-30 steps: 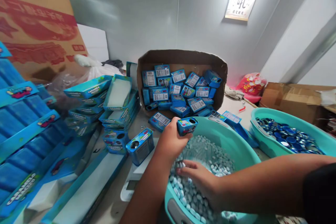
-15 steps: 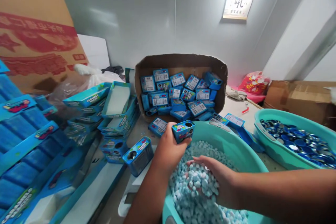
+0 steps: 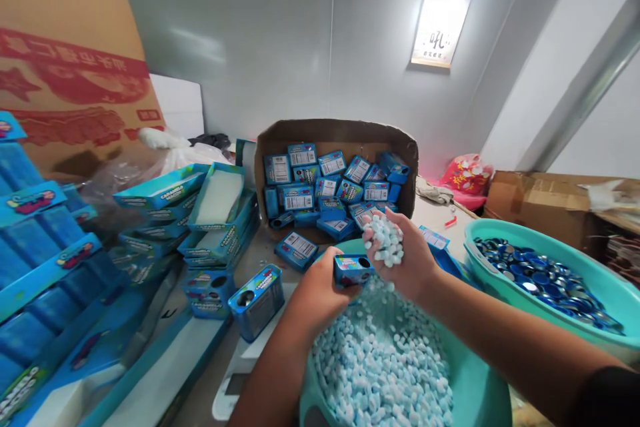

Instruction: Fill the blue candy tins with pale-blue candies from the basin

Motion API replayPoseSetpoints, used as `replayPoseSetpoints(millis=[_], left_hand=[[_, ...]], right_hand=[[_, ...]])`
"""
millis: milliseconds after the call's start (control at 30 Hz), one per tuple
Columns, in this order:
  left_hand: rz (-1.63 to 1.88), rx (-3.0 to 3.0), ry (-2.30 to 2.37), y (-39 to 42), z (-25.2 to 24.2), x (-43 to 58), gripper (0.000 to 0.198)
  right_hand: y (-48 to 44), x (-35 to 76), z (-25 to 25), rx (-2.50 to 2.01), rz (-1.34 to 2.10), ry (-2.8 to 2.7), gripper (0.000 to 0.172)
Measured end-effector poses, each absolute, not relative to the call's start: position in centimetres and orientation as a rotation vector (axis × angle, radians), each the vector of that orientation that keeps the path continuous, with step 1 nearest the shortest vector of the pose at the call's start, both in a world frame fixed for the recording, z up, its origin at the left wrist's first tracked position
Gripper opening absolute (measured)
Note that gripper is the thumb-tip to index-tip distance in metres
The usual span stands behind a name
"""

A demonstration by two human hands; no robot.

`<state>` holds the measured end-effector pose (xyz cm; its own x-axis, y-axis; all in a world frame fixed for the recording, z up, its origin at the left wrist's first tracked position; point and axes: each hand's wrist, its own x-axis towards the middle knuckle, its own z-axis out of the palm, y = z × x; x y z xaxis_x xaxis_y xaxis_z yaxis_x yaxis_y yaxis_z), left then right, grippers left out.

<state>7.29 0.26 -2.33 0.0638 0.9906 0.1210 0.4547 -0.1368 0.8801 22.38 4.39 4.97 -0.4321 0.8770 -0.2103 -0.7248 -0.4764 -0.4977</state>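
Observation:
My left hand is closed around a small blue candy tin, whose round opening faces up. Just right of that opening, my right hand cups a heap of pale blue candies. A few candies are dropping from it. Below both hands, a turquoise basin holds a mass of loose candies. Left of my left forearm, another tin with an open hole stands on a white scale.
A cardboard box on its side is heaped with blue tins. A second turquoise basin holds blue and silver lids. Display trays are stacked at left, beside rows of packed blue boxes. A brown carton sits at the right.
My right hand has risen out of the basin with a handful of candies, up beside the tin. The left hand still holds the tin, now slightly lower in view. The camera view has shifted.

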Motion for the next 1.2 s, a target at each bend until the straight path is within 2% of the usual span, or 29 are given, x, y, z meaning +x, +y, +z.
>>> replayPoseSetpoints(millis=[333, 533, 1200], left_hand=[[0.84, 1.796, 1.269, -0.5, -2.0, 7.7, 0.026], [0.873, 1.784, 1.297, -0.5, -1.9, 7.5, 0.026], [0.959, 1.767, 1.319, -0.5, -1.5, 7.8, 0.027]], right_hand=[[6.6, 23.4, 3.3, -0.525, 1.881, -0.382, 0.009], [6.5, 23.1, 2.8, -0.596, 1.839, -0.447, 0.016], [6.3, 23.4, 2.9, -0.609, 1.736, -0.722, 0.014]])
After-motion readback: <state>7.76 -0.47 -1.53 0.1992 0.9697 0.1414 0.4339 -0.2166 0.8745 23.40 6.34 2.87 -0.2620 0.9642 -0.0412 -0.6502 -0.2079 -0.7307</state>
